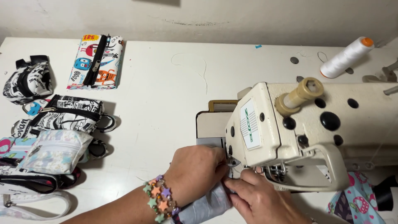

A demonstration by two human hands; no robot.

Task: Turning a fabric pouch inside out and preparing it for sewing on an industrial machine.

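Hands at machine | my left hand and right hand each pinch grey fabric on counter by the needle | needle hidden behind machine head | pouches far left, partly cropped

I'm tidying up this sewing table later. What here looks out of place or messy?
A loose thread curls across the bare table, and a white thread cone lies tipped on its side behind the sewing machine. Pouches sit heaped at the left.
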